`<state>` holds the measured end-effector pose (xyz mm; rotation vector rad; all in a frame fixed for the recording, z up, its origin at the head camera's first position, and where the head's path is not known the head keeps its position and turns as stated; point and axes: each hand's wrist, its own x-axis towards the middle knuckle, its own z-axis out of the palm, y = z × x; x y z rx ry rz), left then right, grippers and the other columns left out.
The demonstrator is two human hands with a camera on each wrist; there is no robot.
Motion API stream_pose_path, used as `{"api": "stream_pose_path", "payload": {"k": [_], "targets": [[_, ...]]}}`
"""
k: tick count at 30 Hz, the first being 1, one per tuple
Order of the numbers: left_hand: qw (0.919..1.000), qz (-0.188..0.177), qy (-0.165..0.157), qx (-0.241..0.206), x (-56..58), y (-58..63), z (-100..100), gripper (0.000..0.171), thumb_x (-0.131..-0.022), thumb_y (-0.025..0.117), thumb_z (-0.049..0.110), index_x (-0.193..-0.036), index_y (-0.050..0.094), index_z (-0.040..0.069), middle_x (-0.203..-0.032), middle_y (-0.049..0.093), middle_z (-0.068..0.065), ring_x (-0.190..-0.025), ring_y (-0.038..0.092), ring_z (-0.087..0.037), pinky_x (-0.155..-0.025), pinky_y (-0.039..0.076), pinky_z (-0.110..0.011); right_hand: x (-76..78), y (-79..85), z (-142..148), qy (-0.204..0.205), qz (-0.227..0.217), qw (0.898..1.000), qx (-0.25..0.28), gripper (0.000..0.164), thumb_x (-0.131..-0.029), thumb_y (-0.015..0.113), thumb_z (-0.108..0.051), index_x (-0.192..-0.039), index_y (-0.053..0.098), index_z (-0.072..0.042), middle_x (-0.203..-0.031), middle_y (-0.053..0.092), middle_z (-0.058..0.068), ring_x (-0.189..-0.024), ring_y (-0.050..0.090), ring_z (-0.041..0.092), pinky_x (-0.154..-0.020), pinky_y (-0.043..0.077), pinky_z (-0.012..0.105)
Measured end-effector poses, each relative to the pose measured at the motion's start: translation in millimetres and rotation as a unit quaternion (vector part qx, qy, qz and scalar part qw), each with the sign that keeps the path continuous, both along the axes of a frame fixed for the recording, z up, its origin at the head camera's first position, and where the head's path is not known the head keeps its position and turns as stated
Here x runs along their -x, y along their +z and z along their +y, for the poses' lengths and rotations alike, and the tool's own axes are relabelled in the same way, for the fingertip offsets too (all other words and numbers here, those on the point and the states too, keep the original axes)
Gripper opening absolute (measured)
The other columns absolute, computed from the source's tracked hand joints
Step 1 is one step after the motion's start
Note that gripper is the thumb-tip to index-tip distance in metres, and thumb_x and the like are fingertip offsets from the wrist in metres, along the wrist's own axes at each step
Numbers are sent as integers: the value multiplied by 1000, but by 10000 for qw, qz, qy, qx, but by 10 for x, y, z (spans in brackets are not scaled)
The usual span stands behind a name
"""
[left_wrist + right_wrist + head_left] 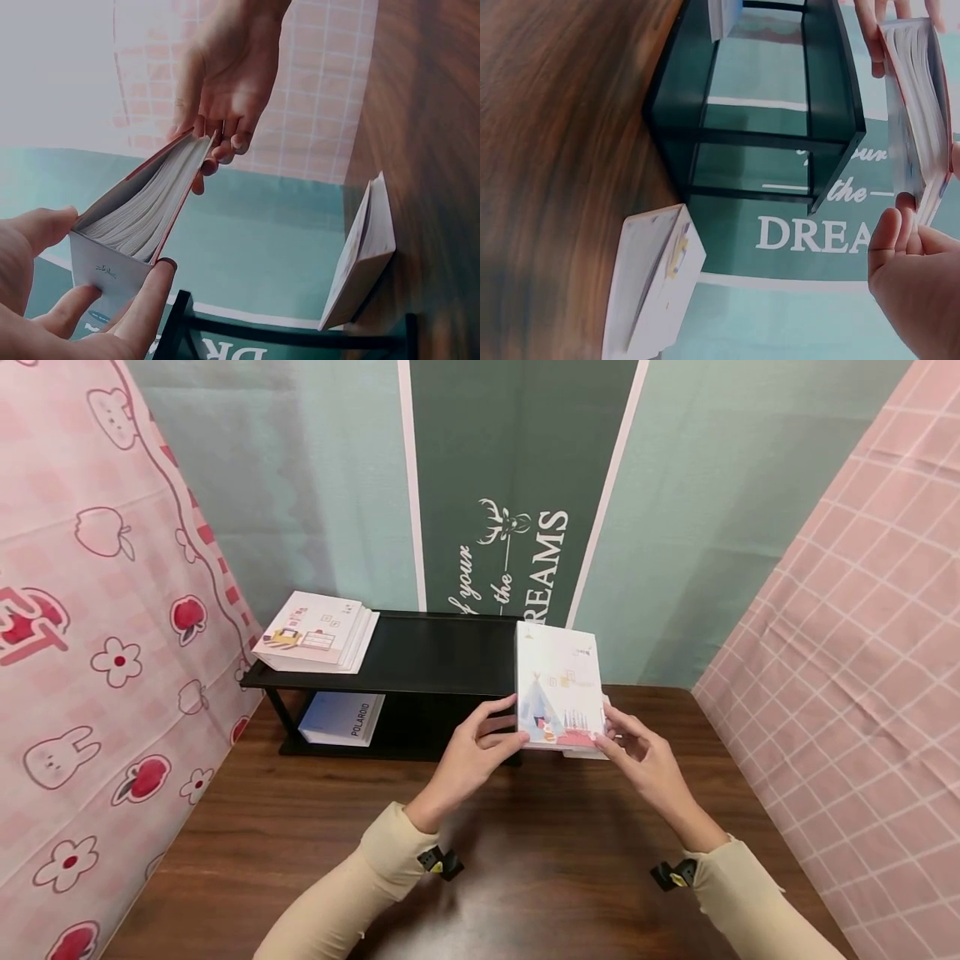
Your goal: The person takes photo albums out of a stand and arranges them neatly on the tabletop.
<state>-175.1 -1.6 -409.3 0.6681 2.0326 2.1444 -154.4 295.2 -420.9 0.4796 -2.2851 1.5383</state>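
Both hands hold a thick white book [558,681] with a blue tent drawn on its cover, raised at the right end of the black shelf. My left hand [480,745] grips its left side, thumb on the near corner; in the left wrist view its fingers [154,296] lie on the book's spine. My right hand [648,762] pinches the right side near the lower corner. The pages [919,90] show between the covers. Below it, another white book [660,281] stands on the table beside the shelf, mostly hidden in the head view.
The two-tier black shelf [450,652] stands at the back of the wooden table [555,877]. A stack of white books [311,631] lies on its upper left, and a blue-and-white POLAROID book [341,718] on the lower tier. Patterned curtains [847,610] enclose the table.
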Motion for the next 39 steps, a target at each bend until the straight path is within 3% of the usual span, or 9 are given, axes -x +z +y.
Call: {"api": "stream_pose_path", "payload": {"k": [11,30,39], "targets": [[9998,-157,-85,10,-52,-75,202,56,-103,76,17,-156,55,19,-149,59,-17,-124,71,-30,-99,61,-39,-122,-103,209,-271,-215,9989,-327,47,-102,71,0,-149,61,1,-114,64,8,-102,58,7,-81,50,13],[9987,-406,-298,119,-187,-298,430,53,-103,76,19,-152,57,16,-142,62,-17,-122,71,-31,-97,62,-36,-350,-382,420,-370,-387,9980,-346,48,-102,70,3,-149,60,3,-116,69,-1,-104,60,4,-84,50,13],[9976,-572,-333,222,-226,-391,539,52,-102,78,18,-149,57,11,-143,62,-20,-120,71,-30,-95,62,-36,-453,-420,572,-551,-538,9940,-771,46,-103,71,-2,-148,62,2,-113,67,-1,-101,59,3,-81,50,14]]}}
